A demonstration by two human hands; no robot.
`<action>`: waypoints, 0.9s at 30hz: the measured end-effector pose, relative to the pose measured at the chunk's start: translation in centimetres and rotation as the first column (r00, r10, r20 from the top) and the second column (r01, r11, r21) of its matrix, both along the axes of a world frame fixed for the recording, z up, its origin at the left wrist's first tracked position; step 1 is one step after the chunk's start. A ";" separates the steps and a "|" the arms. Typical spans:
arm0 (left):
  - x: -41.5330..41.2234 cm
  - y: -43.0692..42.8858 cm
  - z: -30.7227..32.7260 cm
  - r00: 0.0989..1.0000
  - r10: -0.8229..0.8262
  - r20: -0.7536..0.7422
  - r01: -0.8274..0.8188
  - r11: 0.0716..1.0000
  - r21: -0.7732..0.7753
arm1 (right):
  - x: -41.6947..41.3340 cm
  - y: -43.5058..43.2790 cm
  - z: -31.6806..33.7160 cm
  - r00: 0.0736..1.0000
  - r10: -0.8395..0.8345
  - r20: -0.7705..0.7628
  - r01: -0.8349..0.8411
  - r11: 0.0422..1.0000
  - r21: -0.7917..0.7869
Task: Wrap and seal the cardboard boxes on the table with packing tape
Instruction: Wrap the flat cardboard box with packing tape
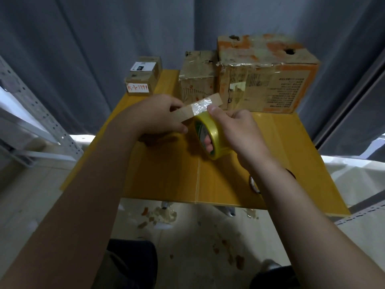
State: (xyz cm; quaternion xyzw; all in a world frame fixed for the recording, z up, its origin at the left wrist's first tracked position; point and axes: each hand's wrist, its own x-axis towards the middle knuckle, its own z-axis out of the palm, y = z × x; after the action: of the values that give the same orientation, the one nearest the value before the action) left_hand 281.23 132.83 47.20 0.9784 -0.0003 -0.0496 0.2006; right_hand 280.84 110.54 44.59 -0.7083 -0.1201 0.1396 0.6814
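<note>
My left hand (160,115) grips a small flat cardboard box (200,108) above the middle of the yellow table (166,170). A strip of clear tape lies across the top of that box. My right hand (235,130) holds a yellow roll of packing tape (216,142), with fingers through its core and the thumb pressing the tape near the box. A big worn orange-printed box (268,74) stands at the back right. A medium taped box (198,76) stands beside it. Two small boxes with white labels (143,77) sit at the back left.
Grey curtains hang behind the table. A metal perforated rack (39,113) stands at the left. Scraps of tape and cardboard litter the floor (162,215) below the near table edge. Another roll (253,183) peeks out from under my right forearm.
</note>
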 end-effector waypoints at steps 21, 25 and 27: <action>0.5 -1.1 -3.3 0.896 0.063 0.439 -0.177 0.959 0.223 | -0.7 2.3 0.4 0.990 -0.086 0.114 0.061 0.977 0.206; 1.0 -1.1 -3.6 0.903 0.114 0.415 -0.219 0.952 0.216 | -0.9 2.0 -0.1 0.992 -0.104 0.074 0.093 0.986 0.139; 1.3 -1.0 -3.7 0.903 0.129 0.411 -0.236 0.947 0.220 | -1.1 1.8 -0.6 0.996 -0.093 0.004 0.092 0.992 0.082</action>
State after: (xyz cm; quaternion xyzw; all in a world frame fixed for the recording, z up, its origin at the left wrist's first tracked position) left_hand 282.49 131.79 43.55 0.9820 0.0587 0.1661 0.0680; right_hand 279.72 112.34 43.96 -0.6852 -0.0955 0.1002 0.7151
